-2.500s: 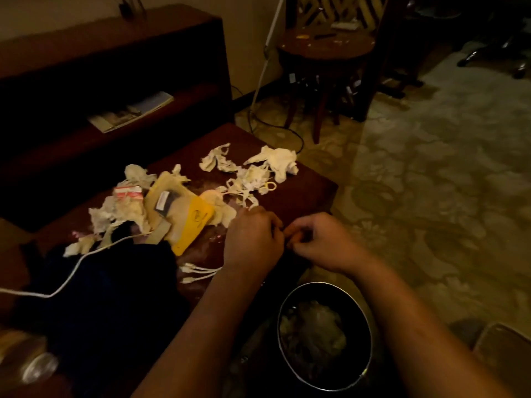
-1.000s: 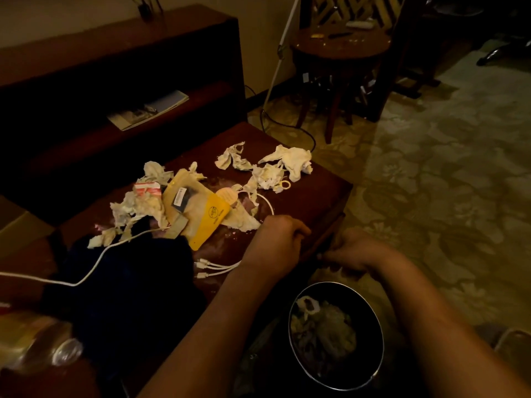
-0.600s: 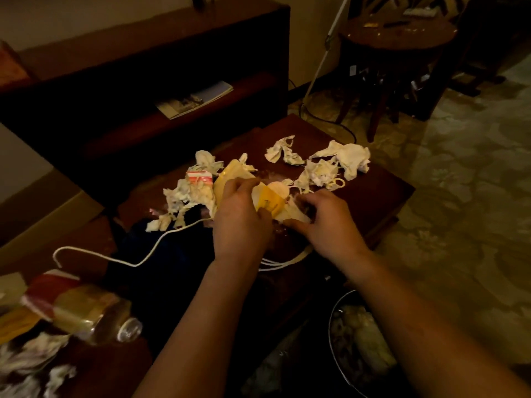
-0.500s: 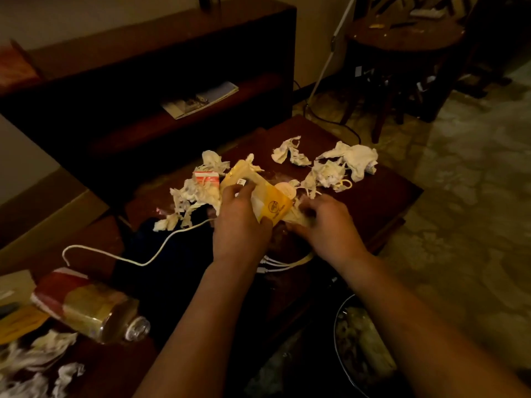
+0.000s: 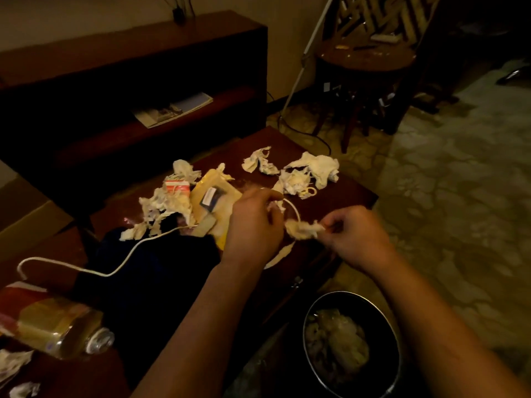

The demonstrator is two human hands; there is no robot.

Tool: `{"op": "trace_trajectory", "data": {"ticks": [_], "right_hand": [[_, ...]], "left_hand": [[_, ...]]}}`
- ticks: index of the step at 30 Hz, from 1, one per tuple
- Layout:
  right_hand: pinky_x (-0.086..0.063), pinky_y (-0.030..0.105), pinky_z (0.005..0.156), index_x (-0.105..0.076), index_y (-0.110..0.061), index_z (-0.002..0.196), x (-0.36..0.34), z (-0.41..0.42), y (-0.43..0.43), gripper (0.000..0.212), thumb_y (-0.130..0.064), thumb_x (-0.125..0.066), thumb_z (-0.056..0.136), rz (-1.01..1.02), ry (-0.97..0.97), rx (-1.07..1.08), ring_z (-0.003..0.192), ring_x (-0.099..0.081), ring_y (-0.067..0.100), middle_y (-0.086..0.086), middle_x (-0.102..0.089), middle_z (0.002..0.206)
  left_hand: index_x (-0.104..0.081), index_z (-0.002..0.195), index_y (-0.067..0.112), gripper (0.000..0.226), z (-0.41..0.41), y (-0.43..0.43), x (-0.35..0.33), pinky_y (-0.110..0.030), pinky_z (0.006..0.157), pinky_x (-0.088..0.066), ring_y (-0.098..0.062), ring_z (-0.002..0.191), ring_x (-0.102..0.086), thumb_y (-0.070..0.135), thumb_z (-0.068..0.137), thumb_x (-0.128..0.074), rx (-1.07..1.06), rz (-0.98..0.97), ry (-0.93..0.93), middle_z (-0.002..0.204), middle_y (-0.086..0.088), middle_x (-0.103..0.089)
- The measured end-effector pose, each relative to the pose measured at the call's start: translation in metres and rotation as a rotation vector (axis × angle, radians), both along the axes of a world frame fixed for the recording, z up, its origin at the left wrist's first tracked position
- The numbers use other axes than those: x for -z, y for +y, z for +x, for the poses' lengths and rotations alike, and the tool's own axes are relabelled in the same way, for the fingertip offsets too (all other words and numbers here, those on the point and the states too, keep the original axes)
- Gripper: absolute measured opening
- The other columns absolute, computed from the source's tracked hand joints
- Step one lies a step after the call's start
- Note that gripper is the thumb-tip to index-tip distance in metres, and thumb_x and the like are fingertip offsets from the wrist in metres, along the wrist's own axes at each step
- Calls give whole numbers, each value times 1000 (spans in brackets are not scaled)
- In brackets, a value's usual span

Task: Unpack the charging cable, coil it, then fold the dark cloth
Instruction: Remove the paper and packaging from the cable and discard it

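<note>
A white charging cable (image 5: pixel 123 261) trails across the dark cloth (image 5: pixel 161 271) on the brown table (image 5: pixel 339 193) and runs under the paper scraps. My left hand (image 5: pixel 254 225) is curled over the yellow package (image 5: pixel 214 201) and holds a loop of white cable (image 5: pixel 296 209) near its fingers. My right hand (image 5: pixel 355 235) pinches a pale crumpled wrapper (image 5: pixel 303 229) just right of the left hand. The dark cloth lies bunched at the table's near left.
Crumpled tissues (image 5: pixel 313 170) and torn paper (image 5: pixel 163 205) litter the table. A plastic bottle (image 5: pixel 54 326) lies at the near left. A round bin (image 5: pixel 350 343) with waste stands on the floor below my right arm. A dark shelf unit (image 5: pixel 143 67) and a stool (image 5: pixel 365 67) stand behind.
My left hand has let go of the yellow package's top and now holds a cable loop. My right hand has pulled a pale wrapper away to the right.
</note>
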State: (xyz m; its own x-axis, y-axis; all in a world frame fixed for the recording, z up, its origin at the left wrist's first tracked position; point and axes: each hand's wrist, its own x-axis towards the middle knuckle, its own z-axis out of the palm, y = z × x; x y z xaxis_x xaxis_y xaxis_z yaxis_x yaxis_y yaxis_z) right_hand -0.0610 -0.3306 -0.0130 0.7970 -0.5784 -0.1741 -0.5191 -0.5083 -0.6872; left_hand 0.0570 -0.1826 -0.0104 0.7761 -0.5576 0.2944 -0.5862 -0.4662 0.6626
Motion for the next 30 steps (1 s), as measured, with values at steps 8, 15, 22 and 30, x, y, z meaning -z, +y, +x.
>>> {"op": "trace_trajectory", "data": {"ticks": [8, 15, 22, 30], "right_hand": [[-51, 23, 52, -74, -10, 82, 12, -70, -37, 4, -8, -76, 84, 56, 480, -66, 55, -66, 12, -1, -67, 61], [-61, 37, 85, -69, -8, 111, 28, -78, -51, 41, -27, -86, 79, 118, 627, -78, 97, -71, 25, 9, -72, 104], [-40, 13, 42, -67, -14, 74, 26, -82, -55, 20, -25, -75, 90, 112, 377, -25, 40, -53, -1, -5, -58, 58], [-52, 24, 83, -62, -30, 120, 29, 0, -44, 33, -28, -75, 90, -102, -192, 233, 103, -59, 11, -6, -52, 123]], "left_hand": [[-71, 118, 18, 29, -59, -65, 13, -14, 78, -50, 0, 64, -48, 9, 92, -59, 381, 108, 113, 117, 2, -61], [-70, 119, 22, 29, -79, -85, 29, -20, 76, -47, -5, 80, -56, 13, 92, -61, 491, 309, 133, 118, 3, -62], [-74, 89, 26, 21, -70, -86, 32, -24, 56, -51, -2, 54, -58, 15, 93, -56, 320, 271, 174, 76, 12, -69], [-64, 81, 26, 18, -51, -69, 18, -27, 53, -42, -10, 65, -57, 31, 95, -54, 28, 260, 10, 78, 6, -62]]}}
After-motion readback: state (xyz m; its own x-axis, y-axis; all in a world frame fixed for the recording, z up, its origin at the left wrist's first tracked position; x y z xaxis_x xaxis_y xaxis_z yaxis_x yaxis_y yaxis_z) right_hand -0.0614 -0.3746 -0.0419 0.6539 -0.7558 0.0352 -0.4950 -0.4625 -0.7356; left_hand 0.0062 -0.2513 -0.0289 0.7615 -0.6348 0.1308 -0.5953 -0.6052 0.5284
